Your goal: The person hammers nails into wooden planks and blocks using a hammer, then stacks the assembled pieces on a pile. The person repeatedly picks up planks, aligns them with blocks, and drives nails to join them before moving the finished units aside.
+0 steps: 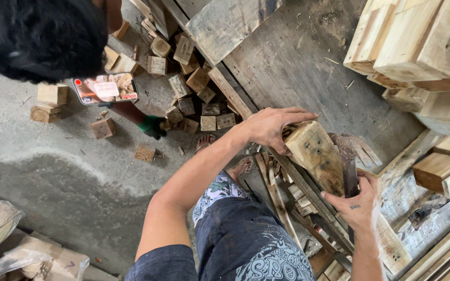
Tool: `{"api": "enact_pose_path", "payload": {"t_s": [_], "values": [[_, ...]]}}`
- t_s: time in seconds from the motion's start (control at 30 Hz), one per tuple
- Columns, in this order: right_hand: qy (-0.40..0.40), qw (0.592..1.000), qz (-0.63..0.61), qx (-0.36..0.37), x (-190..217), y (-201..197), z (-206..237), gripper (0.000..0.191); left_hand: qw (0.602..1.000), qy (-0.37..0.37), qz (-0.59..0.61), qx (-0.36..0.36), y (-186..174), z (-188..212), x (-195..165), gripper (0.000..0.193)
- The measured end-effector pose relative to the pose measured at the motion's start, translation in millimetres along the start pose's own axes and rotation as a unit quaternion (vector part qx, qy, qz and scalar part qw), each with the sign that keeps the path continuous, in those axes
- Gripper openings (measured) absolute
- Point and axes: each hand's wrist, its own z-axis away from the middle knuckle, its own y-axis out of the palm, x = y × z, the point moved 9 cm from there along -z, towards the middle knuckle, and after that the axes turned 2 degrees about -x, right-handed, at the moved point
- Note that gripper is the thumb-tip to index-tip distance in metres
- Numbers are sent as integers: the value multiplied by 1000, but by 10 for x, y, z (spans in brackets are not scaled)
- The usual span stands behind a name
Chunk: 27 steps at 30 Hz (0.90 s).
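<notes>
My left hand (272, 126) grips the top end of a pale wooden block (319, 155) with nail holes, which stands tilted on a heap of broken slats (287, 200). My right hand (358, 200) holds a dark rusty metal tool (349, 166) pressed against the block's right side. My bent knee in patterned dark shorts (240, 234) is below the block, and my bare foot (240, 167) rests beside the slats.
Another person's dark-haired head (37, 36) is at top left, a phone (105, 88) below it, and a green-gloved hand (153, 126) reaches among several small wood blocks (194, 83). Stacked timber (417, 41) fills the top right. Long planks (266, 62) lie behind.
</notes>
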Motion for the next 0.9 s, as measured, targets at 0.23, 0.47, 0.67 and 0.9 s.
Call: {"api": "enact_pose_path", "payload": {"t_s": [0.23,0.47,0.67,0.9], "values": [[50,998,-41,27,-44,88,-2,79,1000,-12,-21,8,7,-49,-86,119],[104,993,-46,21,-62,67,37,75,980,-93,71,-159,-281,454,109,91],[81,996,-46,-5,-5,22,28,79,521,-404,521,-542,297,2078,897,12],[42,995,-90,-30,45,0,48,79,841,-291,334,-311,159,1354,-89,51]]}}
